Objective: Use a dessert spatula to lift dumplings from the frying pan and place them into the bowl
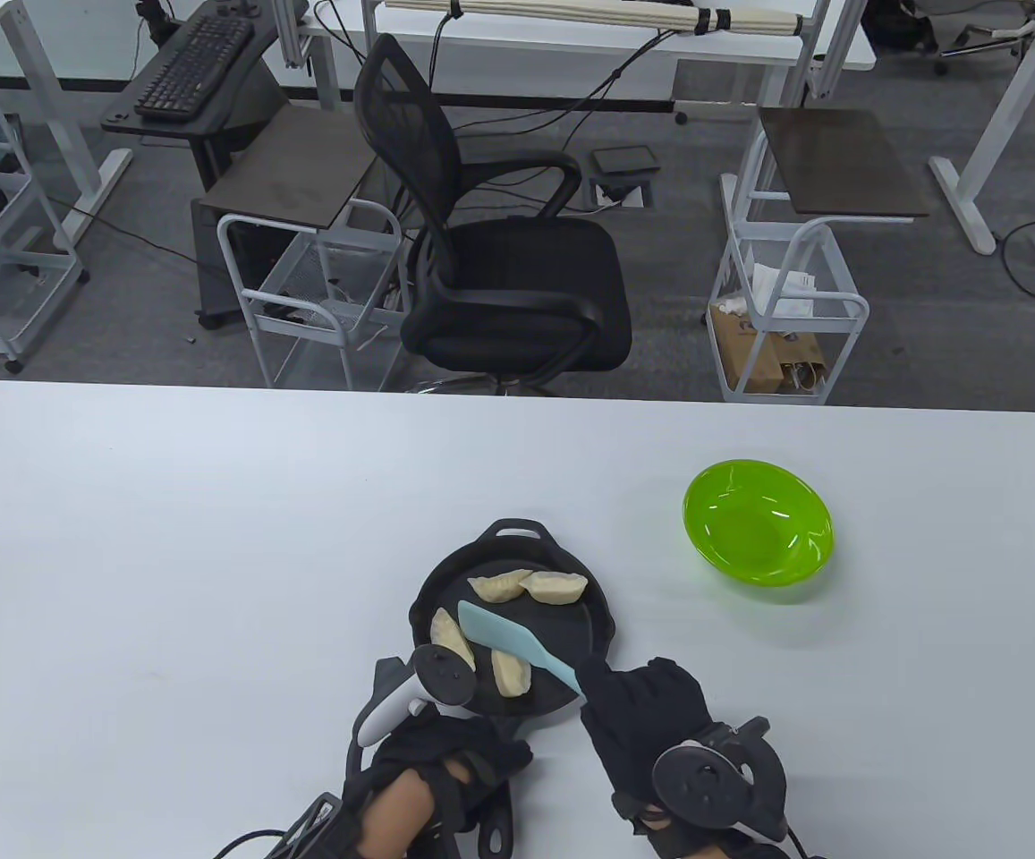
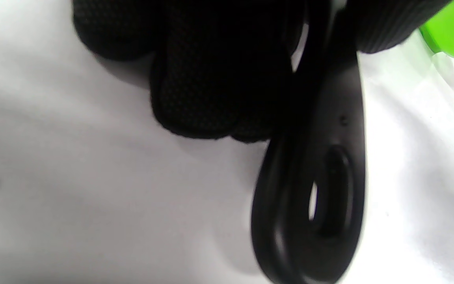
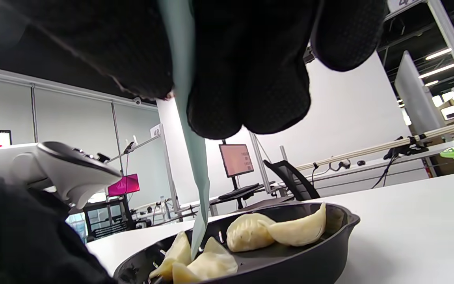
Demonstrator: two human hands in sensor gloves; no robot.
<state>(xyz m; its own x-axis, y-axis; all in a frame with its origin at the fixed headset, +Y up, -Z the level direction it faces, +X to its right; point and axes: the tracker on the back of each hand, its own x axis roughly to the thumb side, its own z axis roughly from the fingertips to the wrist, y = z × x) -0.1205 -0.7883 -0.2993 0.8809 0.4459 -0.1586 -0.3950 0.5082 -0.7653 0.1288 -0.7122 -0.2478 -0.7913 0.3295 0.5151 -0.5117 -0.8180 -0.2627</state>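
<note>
Our right hand (image 1: 638,716) grips the pale blue dessert spatula (image 1: 517,642), its blade down among four dumplings (image 1: 528,586) in the black frying pan (image 1: 593,626) on the bench (image 1: 213,537). Our left hand (image 1: 445,761) is wrapped round the pan's handle (image 2: 321,189). The green bowl (image 1: 758,533) sits empty, well apart to the right.

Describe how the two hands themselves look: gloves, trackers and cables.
Both hands wear black textured fabric gloves. The left hand carries a white-handled tracker with a black ring, bare forearm showing, black cables trailing. The right hand carries an all-black ringed tracker.
</note>
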